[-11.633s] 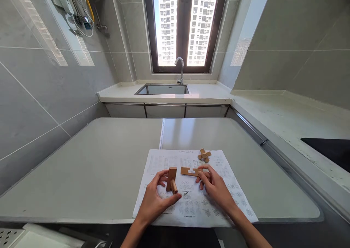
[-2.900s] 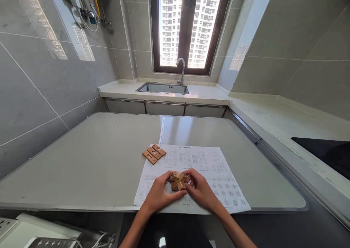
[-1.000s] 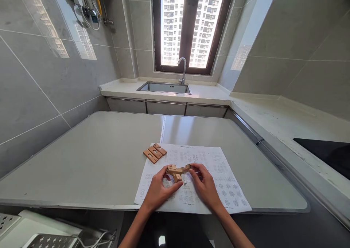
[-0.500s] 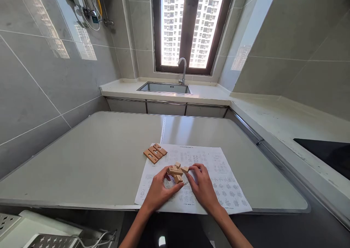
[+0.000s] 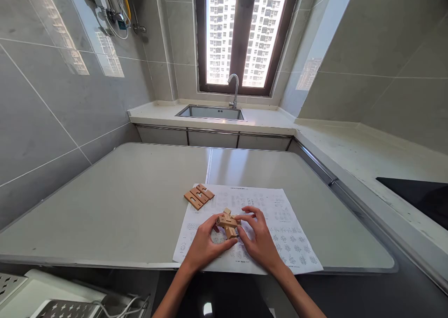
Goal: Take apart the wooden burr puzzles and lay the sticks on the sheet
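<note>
A cluster of light wooden burr puzzle pieces (image 5: 227,222), joined crosswise, is held over a printed sheet. My left hand (image 5: 206,243) grips it from the left, with the thumb at its lower end and the fingers at its upper left. On the right side of the cluster, my right hand (image 5: 258,238) has its thumb and a finger closed on a block, partly hidden by the fingers. Under both hands lies the white sheet (image 5: 294,229), covered with small line diagrams of pieces and assembled shapes.
Beyond the sheet's upper left corner lie several flat brown wooden pieces (image 5: 199,196) with cut-outs. The pale table (image 5: 105,206) reaches toward a counter with a sink (image 5: 210,112) and tap. A power strip (image 5: 66,308) and cables are at lower left.
The wooden cluster has turned slightly and shifted a little right. My right fingers have come over its right side, and the block there sits closer in against the cluster.
</note>
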`<state>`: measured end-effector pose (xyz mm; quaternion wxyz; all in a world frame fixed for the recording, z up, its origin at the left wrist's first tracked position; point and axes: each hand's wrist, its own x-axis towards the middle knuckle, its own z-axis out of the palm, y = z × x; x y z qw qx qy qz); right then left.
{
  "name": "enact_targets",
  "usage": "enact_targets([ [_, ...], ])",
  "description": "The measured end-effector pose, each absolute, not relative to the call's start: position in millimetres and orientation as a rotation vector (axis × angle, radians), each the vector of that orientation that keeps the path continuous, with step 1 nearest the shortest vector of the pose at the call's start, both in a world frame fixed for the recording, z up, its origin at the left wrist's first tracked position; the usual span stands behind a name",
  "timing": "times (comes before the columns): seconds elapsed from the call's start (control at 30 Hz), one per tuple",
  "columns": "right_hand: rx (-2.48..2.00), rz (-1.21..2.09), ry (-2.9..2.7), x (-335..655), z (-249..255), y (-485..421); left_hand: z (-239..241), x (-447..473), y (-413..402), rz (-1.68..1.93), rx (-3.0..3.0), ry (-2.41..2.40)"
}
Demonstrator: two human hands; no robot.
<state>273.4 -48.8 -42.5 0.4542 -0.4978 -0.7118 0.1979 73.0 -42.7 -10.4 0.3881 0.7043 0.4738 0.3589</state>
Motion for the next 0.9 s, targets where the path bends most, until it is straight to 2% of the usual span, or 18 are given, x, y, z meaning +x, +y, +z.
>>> enact_targets([
  [0.9, -1.068, 0.867, -1.813, 282.1, -38.0, -45.8, -12.2, 72.8, -40.6, 0.874, 1.874, 1.096],
])
